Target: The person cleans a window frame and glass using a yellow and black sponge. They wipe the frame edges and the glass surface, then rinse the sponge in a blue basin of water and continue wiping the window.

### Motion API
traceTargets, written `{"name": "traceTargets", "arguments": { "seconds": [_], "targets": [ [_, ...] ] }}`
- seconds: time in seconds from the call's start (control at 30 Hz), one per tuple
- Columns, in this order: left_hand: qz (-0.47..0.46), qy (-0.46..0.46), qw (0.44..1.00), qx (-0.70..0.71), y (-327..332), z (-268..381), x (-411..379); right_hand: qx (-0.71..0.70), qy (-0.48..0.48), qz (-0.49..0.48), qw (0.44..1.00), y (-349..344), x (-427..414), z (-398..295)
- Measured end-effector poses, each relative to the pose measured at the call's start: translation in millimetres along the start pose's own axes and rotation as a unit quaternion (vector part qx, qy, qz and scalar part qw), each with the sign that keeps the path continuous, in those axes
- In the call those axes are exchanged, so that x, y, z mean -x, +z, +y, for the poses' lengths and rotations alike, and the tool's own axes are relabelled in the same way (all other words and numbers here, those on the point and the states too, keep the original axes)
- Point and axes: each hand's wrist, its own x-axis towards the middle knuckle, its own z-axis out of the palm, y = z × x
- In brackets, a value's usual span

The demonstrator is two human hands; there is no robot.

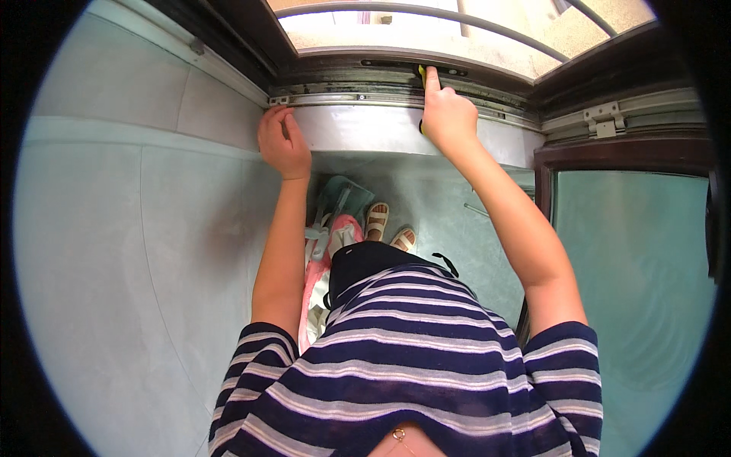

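Note:
My right hand (452,117) grips a slim yellow-and-black tool (422,74), mostly hidden by the fingers. Its index finger lies stretched along the tool, whose far end meets the dark lower window frame (394,63) near a slot with screws. What kind of tool it is, I cannot tell. At the left corner of the white sill (354,128), my left hand (284,140) rests with thumb and fingers apart, holding nothing. Its fingertips are by the end of the metal track strip (320,101). Dark grime shows in the grooves of the frame between strip and slot.
An opened window sash (628,154) with a glass pane stands at my right, a metal hinge (605,120) above it. Outside runs a curved bar (400,8). Tiled wall (103,228) closes the left side. By my sandalled feet (377,220) are a clear dustpan-like object (348,194) and pink-and-white fabric (345,228).

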Motion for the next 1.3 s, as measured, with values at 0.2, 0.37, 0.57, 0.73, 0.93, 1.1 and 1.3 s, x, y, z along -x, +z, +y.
{"name": "traceTargets", "arguments": {
  "seconds": [0.2, 0.37, 0.57, 0.73, 0.93, 1.1, 1.3],
  "targets": [
    [0.004, -0.001, 1.000, -0.001, 4, 8, 0, -0.163, 0.039, 0.043, 0.985, 19, 0, -25],
    [0.011, -0.002, 1.000, -0.007, 6, 5, 0, -0.305, 0.003, 0.000, 0.952, 15, -3, -24],
    [-0.004, 0.006, 1.000, -0.020, 4, -2, 0, -0.628, -0.059, -0.067, 0.773, 18, 13, 0],
    [-0.020, -0.012, 1.000, -0.019, -4, 3, -2, -0.845, 0.032, -0.224, 0.485, -25, 47, -17],
    [-0.182, -0.205, 0.865, 0.420, -27, 91, -8, -0.858, -0.047, -0.258, 0.442, -67, 52, -34],
    [-0.207, -0.403, 0.700, 0.552, -30, 122, -9, -0.796, -0.045, -0.238, 0.555, -60, 47, -32],
    [-0.172, -0.515, 0.562, 0.624, -29, 97, -2, -0.675, -0.022, -0.311, 0.669, -43, 59, -12]
  ]
}}
